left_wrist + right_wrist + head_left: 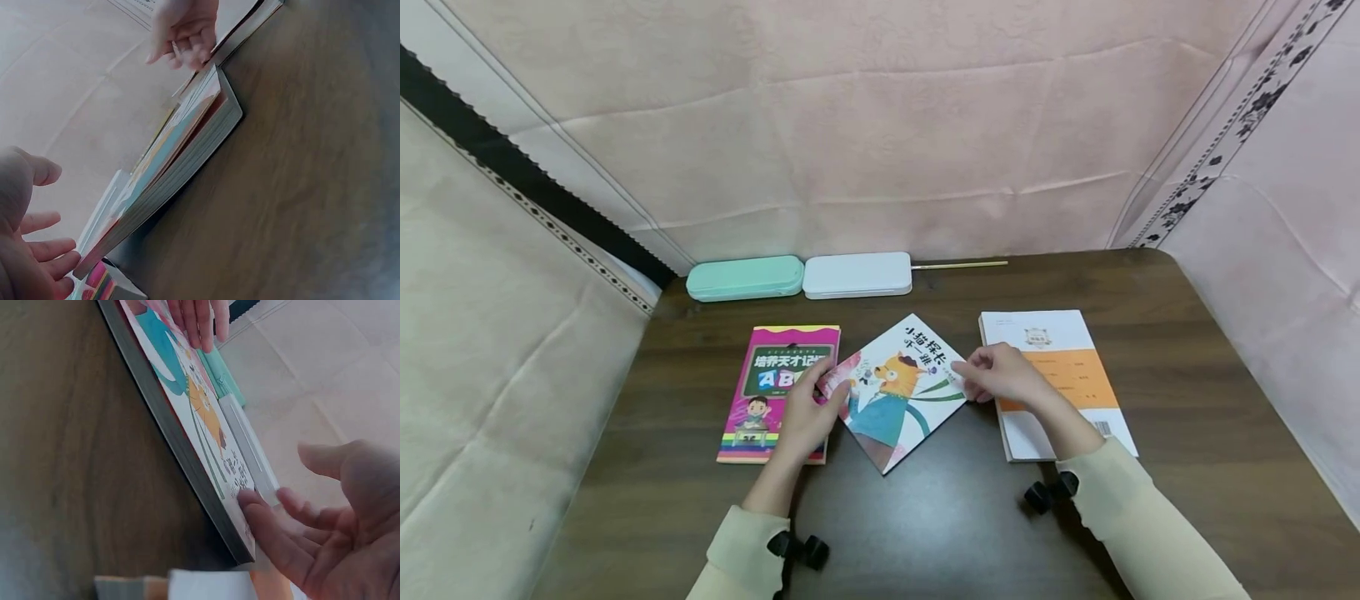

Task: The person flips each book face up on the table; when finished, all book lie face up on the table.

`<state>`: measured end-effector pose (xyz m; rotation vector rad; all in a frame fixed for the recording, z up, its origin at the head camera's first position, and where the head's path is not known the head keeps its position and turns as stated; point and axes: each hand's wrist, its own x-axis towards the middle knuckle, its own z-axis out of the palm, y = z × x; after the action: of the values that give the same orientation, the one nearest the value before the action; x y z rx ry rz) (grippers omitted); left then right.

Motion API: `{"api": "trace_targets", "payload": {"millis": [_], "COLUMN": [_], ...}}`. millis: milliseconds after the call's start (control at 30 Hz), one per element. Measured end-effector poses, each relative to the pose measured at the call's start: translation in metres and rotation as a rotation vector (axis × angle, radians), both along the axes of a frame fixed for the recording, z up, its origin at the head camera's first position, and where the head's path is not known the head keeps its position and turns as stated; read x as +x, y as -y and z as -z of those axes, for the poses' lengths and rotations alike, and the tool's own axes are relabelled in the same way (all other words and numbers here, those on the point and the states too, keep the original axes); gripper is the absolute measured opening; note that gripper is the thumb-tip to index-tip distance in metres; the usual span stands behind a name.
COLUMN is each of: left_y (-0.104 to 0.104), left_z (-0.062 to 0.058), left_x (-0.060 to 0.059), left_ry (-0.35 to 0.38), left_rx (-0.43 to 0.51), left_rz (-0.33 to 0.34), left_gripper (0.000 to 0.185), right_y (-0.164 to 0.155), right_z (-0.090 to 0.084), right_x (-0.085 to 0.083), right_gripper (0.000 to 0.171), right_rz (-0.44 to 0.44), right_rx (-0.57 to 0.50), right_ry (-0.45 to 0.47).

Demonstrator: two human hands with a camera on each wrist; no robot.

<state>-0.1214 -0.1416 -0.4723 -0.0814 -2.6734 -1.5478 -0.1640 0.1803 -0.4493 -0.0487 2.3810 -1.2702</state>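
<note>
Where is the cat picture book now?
Head view: the cat picture book lies mid-table, turned cornerwise, between the pink book and the orange-white book.

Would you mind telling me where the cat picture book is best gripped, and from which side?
Probably at its left and right corners. The cat picture book lies flat, turned like a diamond, so those corners stick out sideways; the left hand and right hand already touch them, one from each side.

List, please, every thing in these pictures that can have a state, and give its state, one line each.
Cat book: closed, flat on the table, turned cornerwise, a hand at each side corner.
Pink book: closed, flat, partly under the left hand.
Orange book: closed, flat.
Green case: closed.
White case: closed.
Left hand: open, fingers touching the cat book.
Right hand: open, fingertips on the cat book.
</note>
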Motion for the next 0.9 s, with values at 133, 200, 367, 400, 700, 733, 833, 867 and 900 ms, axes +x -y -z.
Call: {"api": "trace_targets", "payload": {"millis": [133,200,367,400,700,733,833,867,900], "left_y": [0.001,0.001,0.000,0.000,-0.011,-0.013,-0.017,-0.019,-0.020], "left_z": [0.000,-0.001,-0.004,-0.004,-0.009,-0.009,-0.009,-0.009,-0.010], "left_x": [-0.006,-0.007,-0.004,-0.002,0.017,0.020,0.027,0.029,0.031], "left_ry": [-0.002,0.007,0.065,0.080,0.093,0.093,0.084,0.081,0.078], "left_rx": [-0.065,-0.098,-0.151,-0.160,-0.262,-0.266,-0.274,-0.272,-0.271], "left_rz": [0.031,0.046,0.057,0.056,0.115,0.120,0.137,0.137,0.136], "left_gripper": [0.057,0.058,0.056,0.055,0.050,0.050,0.050,0.050,0.050], "right_y": [0.004,0.006,0.003,0.002,0.000,0.001,0.004,0.005,0.006], "right_z": [-0.002,-0.002,-0.001,0.000,-0.001,-0.002,-0.002,-0.002,-0.001], "right_x": [0.009,0.011,0.010,0.008,-0.003,-0.004,-0.007,-0.008,-0.008], "right_gripper": [0.039,0.039,0.036,0.036,0.055,0.057,0.059,0.059,0.059], "right_rz": [-0.082,-0.100,-0.056,-0.045,-0.011,-0.010,-0.007,-0.004,-0.001], "right_rx": [0.039,0.044,0.036,0.036,0.082,0.088,0.102,0.106,0.110], "right_ry": [0.053,0.049,0.010,0.004,-0.072,-0.086,-0.123,-0.132,-0.141]}}
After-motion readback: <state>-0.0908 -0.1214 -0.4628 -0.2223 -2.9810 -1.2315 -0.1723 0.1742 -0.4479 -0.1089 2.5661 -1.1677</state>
